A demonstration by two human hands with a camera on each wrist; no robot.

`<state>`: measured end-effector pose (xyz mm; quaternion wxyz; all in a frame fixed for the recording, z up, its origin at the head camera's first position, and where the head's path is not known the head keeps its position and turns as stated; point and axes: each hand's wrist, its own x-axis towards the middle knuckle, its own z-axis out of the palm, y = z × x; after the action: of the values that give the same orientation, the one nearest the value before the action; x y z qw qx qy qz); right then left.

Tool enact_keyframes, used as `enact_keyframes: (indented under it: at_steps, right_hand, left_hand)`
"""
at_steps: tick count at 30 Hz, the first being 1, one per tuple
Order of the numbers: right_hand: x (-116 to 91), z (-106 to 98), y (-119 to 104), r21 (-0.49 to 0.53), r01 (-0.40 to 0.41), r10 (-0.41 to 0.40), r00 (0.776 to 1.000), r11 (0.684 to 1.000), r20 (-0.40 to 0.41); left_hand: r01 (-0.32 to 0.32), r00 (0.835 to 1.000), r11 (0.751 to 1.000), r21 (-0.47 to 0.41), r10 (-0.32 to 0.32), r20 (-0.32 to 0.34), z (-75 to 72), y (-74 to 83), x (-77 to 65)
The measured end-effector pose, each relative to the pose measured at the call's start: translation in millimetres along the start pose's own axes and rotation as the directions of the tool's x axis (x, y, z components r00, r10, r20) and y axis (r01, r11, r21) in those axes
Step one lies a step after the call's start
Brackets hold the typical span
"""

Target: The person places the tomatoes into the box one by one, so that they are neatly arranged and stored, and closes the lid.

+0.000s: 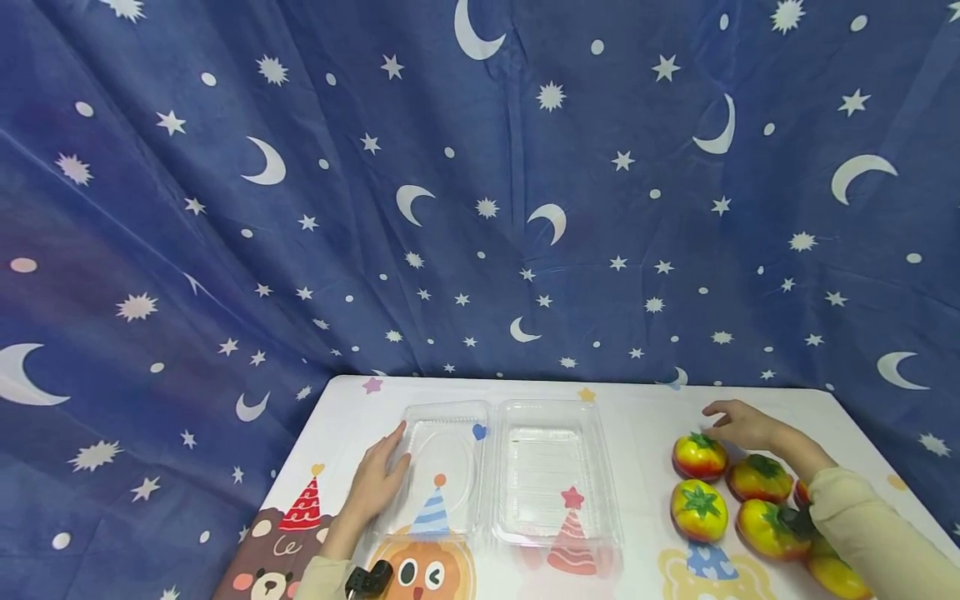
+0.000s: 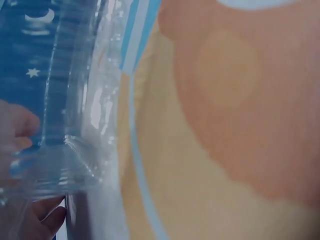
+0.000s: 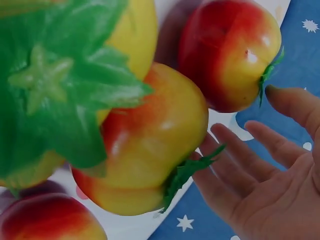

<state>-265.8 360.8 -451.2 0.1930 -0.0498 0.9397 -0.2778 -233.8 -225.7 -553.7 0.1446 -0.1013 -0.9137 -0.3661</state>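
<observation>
A clear plastic clamshell box lies unfolded, its shallower left half (image 1: 442,442) joined to the deeper right half (image 1: 542,467). At the outer left rim is my left hand (image 1: 377,477), fingers stretched along it and thumb apart. My right hand (image 1: 744,426) hovers at the far side of a group of red-and-yellow persimmons with green leafy tops. Its spread fingers hold nothing. The nearest persimmon (image 1: 697,461) lies just under its fingertips; another persimmon (image 1: 759,477) sits beside it. In the right wrist view, the thumb is close to one persimmon's leaves (image 3: 270,70).
A front persimmon (image 1: 699,510) and several more, partly hidden by the right sleeve (image 1: 873,517), crowd the table's right side. The white cloth (image 1: 637,417) carries party-animal prints. A blue star-and-moon curtain (image 1: 480,250) stands behind the table.
</observation>
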Motion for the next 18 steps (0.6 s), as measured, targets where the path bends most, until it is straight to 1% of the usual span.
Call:
enact_keyframes:
  at_steps: [6, 8, 13, 18]
  right_hand:
    - [-2.9, 4.8, -2.8, 0.052, 0.005, -0.008, 0.999, 0.999, 0.043]
    - [-2.9, 6.1, -3.1, 0.061, 0.012, -0.015, 0.999, 0.998, 0.050]
    - [-1.1, 7.9, -2.8, 0.100, -0.010, 0.002, 0.997, 0.995, 0.075]
    - [1.0, 9.9, -2.8, 0.118, -0.031, 0.020, 0.995, 0.993, 0.096]
  left_hand:
    - [-0.016, 1.000, 0.999, -0.037, 0.016, -0.012, -2.0, -1.6, -2.4]
    - [-0.006, 1.000, 0.999, -0.054, 0.006, -0.004, -3.0, -1.9, -2.7]
    - [0.037, 0.999, 0.994, -0.104, -0.034, 0.030, -4.5, -3.1, -1.0]
    - [0.028, 0.999, 0.991, -0.131, -0.025, 0.029, -3.9, -3.4, -0.2]
